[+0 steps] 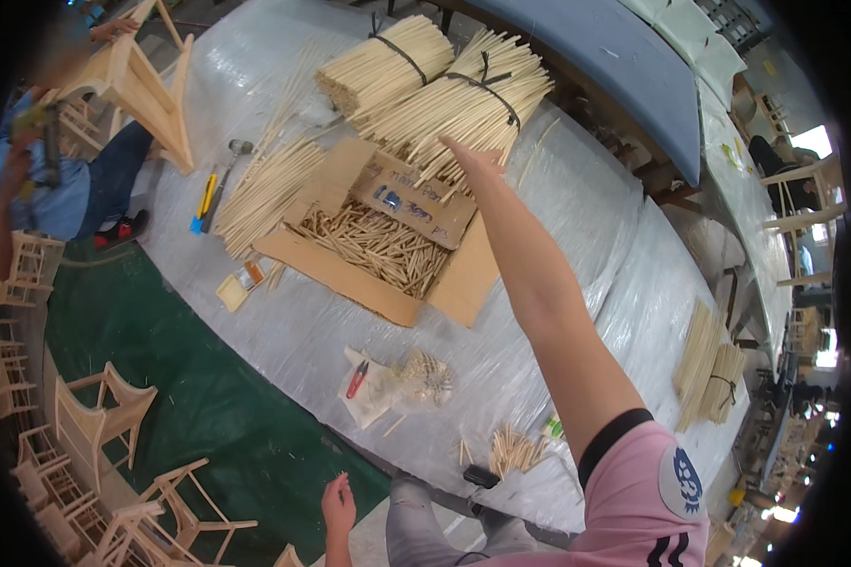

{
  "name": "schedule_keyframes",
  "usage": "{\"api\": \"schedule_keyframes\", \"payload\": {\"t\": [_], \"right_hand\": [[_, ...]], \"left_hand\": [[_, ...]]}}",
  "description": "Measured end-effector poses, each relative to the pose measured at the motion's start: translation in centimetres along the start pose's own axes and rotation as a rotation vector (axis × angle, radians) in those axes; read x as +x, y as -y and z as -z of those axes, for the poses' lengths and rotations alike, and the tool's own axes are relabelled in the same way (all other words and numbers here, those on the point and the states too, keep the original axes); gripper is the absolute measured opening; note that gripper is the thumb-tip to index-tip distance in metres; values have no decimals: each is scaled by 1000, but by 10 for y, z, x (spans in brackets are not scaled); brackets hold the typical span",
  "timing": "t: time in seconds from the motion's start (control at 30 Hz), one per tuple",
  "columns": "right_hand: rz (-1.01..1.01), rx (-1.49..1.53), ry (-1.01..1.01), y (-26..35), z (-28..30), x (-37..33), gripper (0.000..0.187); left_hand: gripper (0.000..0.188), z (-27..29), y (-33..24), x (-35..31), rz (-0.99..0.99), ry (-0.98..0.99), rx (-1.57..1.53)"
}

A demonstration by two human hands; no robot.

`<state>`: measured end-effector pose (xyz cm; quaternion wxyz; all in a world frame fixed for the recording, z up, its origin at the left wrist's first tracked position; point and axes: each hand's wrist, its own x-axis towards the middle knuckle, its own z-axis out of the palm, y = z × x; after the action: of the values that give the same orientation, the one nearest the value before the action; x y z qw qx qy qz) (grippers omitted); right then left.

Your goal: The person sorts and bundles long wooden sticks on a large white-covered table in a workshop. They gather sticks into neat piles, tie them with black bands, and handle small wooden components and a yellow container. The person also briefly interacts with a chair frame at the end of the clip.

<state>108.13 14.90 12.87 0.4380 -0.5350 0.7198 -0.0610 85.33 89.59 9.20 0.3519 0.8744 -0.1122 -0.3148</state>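
Note:
My right arm stretches across the plastic-covered table (577, 312). At its end my right hand (477, 165) is open, fingers apart, against the loose near ends of a bundle of thin wooden sticks (487, 85) tied with black strips. A second tied bundle (388, 61) lies left of it. Just below this hand stands an open cardboard box (350, 293) holding many short wooden pegs (373, 246). My left hand (338, 503) hangs beside my leg, off the table edge, with loosely curled fingers and nothing visible in it.
Loose sticks (272, 194), a hammer (225, 180), a yellow cutter (207, 194) and a brush (251, 275) lie left of the box. Red-handled snips (357, 379) and a peg pile (515, 452) are nearer. Wooden chair frames (99, 416) stand left; another person (43, 180) works there.

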Motion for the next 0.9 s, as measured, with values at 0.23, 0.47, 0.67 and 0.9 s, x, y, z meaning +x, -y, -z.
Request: {"api": "schedule_keyframes", "payload": {"t": [0.23,0.47,0.67,0.9], "right_hand": [[-149,328,229,-47,34,88,79],[9,223,470,-32,35,105,48],[110,106,359,-48,73,128,47],[103,158,281,-42,37,109,54]], "left_hand": [[31,25,-79,58,3,-126,-142],[26,54,-313,207,-721,-311,-226],[32,20,-461,278,-1047,-38,-70],[58,-140,-546,472,-944,48,983]]}}
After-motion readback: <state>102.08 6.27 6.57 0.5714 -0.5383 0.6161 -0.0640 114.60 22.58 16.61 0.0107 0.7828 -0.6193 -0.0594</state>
